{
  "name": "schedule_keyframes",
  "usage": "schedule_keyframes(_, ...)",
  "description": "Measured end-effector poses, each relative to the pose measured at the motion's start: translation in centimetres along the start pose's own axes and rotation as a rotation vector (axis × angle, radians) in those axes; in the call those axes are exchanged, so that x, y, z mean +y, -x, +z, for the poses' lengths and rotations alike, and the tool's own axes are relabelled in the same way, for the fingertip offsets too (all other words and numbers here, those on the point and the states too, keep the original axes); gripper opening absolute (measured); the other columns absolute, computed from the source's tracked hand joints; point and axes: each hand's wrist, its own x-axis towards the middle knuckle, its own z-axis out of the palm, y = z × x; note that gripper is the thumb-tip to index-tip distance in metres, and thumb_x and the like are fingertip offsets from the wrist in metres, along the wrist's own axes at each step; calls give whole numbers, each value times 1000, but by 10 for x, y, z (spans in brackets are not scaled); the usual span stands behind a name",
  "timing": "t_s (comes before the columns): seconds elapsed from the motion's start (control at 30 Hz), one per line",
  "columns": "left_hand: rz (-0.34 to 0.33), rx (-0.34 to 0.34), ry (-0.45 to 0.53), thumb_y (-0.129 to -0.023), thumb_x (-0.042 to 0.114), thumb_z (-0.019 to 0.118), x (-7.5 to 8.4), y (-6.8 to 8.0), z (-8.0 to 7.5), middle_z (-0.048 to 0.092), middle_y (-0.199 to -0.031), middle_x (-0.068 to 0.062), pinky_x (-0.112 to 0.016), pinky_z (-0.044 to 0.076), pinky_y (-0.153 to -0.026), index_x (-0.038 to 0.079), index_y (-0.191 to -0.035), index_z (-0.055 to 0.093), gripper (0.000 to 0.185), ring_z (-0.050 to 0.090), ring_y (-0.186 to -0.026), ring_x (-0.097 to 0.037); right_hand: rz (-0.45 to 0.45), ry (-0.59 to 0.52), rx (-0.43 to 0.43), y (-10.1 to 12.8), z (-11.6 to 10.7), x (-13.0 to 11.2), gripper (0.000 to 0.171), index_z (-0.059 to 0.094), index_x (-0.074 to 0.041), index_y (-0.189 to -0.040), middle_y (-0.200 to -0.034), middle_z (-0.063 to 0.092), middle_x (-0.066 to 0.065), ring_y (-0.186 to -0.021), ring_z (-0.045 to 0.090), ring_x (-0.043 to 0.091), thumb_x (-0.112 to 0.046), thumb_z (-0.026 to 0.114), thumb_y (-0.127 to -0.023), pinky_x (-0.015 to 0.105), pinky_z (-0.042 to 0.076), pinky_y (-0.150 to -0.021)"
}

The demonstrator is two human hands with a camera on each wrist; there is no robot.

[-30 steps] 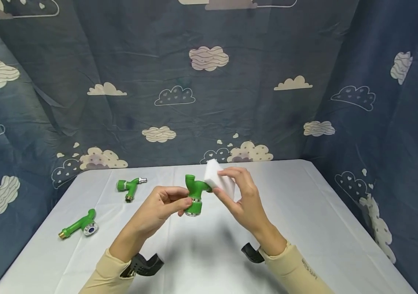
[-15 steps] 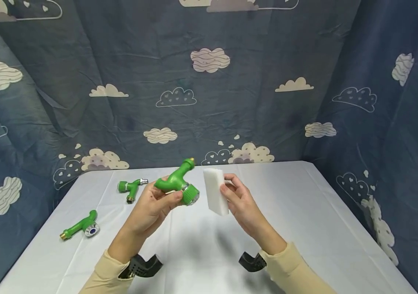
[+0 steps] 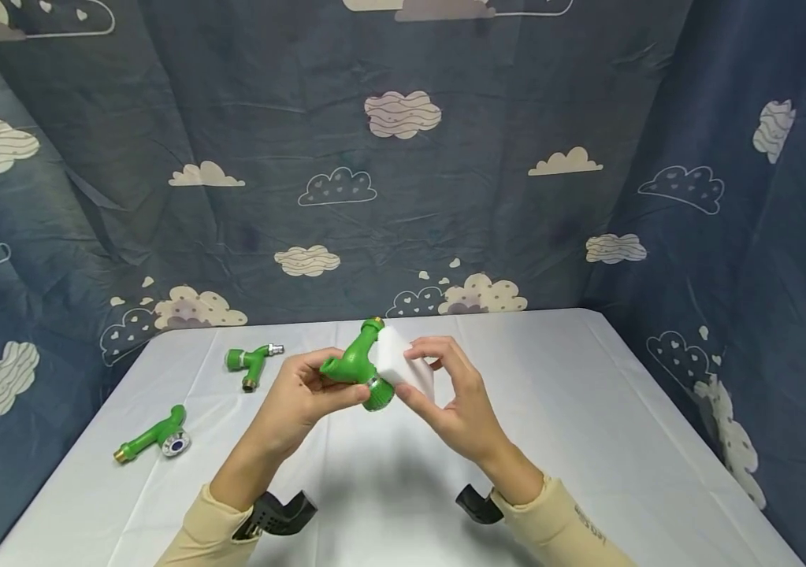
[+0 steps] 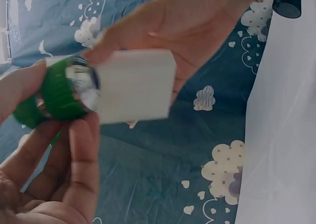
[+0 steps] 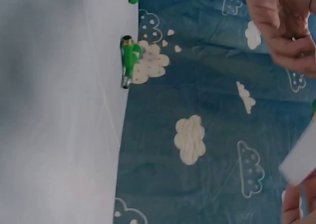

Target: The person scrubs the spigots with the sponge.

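Observation:
My left hand (image 3: 306, 394) grips a green tap (image 3: 354, 358) above the table, thumb along its ribbed knob and fingers behind its body. In the left wrist view the tap's ribbed green knob (image 4: 61, 93) with its silvery end sits between thumb and fingertips. My right hand (image 3: 455, 398) pinches a white sponge block (image 3: 403, 364) between thumb and fingers. The sponge lies up against the tap's right side, overlapping it in the head view. At the right edge of the right wrist view only a corner of the sponge (image 5: 301, 159) shows.
Two more green taps lie on the white-covered table (image 3: 573, 441) at the left: one tap (image 3: 254, 364) farther back, another tap (image 3: 157, 435) nearer. A dark blue cloud-patterned curtain (image 3: 481, 228) encloses the table at the back and sides.
The tap has been turned about in my left hand, from knob down to tilted, spout to the left. The sponge moved apart from it half a second ago and is now back against it.

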Motion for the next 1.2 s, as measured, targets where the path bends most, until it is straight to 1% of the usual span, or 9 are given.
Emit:
schedule_keyframes(0.13, 48, 66, -35, -87, -4, 82, 4, 2, 1, 76, -105, 8, -24, 62, -80, 7, -112, 74, 29, 71, -90, -7, 212, -96, -48, 0, 1, 8, 31, 62, -10, -129, -127, 69, 10, -111, 67, 18, -11, 74, -100, 32, 57, -89)
schedule_keyframes(0.2, 92, 101, -65, -86, -6, 81, 6, 3, 3, 78, -109, 7, -23, 61, -78, 1, -116, 71, 32, 72, -92, -9, 356, -231, -98, 0, 2, 10, 27, 59, -7, -132, -128, 69, 17, -109, 68, 20, -14, 65, -107, 34, 58, -89)
schedule_keyframes(0.33, 199, 152, -149, -86, -8, 81, 4, 2, 7, 77, -115, 5, -22, 61, -76, -4, -120, 70, 36, 72, -95, -11, 588, -569, -205, 2, 6, 9, 28, 51, -8, -137, -124, 67, 12, -107, 66, 21, -27, 46, -116, 36, 59, -88)
schedule_keyframes(0.5, 312, 212, -276, -82, -8, 86, -2, -1, 11, 74, -113, 1, -21, 59, -79, -2, -115, 75, 35, 69, -95, -12, 720, -851, -308, 3, 2, 0, 57, 29, -8, -161, -133, 57, 1, -116, 64, 15, -45, 34, -117, 30, 62, -94)
schedule_keyframes(0.63, 300, 284, -316, -82, -7, 88, -6, -4, 6, 76, -117, -12, -19, 61, -82, -1, -116, 76, 37, 71, -97, -10, 740, -969, -245, -2, -9, -3, 71, 21, -10, -168, -134, 62, -1, -118, 67, 12, -55, 34, -115, 27, 62, -97)
schedule_keyframes(0.77, 210, 305, -377, -87, -1, 86, -19, -11, -5, 78, -124, -17, -18, 62, -84, 1, -121, 74, 37, 77, -104, -11, 666, -927, -133, -9, -26, 2, 55, 35, -20, -161, -130, 65, -4, -116, 66, 11, -52, 36, -116, 27, 61, -95)
schedule_keyframes(0.87, 139, 294, -528, -88, 7, 88, -33, -21, -14, 81, -115, -12, -23, 65, -84, 5, -118, 75, 33, 79, -103, -17, 606, -791, -73, -13, -37, 10, 37, 42, -26, -150, -129, 61, -4, -114, 61, 14, -43, 38, -117, 29, 59, -92)
schedule_keyframes(1.03, 24, 269, -841, -86, 23, 91, -63, -47, -26, 79, -96, -5, -38, 65, -81, 9, -105, 80, 26, 77, -87, -21, 587, -527, 14, -16, -43, 28, 24, 49, -18, -138, -125, 62, -2, -113, 60, 18, -27, 47, -116, 30, 57, -91)
schedule_keyframes(1.2, -169, 209, -1056, -86, 35, 91, -93, -74, -36, 74, -90, -5, -42, 59, -78, 6, -103, 81, 35, 68, -81, -20, 618, -316, 26, -9, -39, 50, 28, 52, -7, -138, -124, 64, 5, -111, 64, 14, -20, 56, -113, 27, 56, -93)
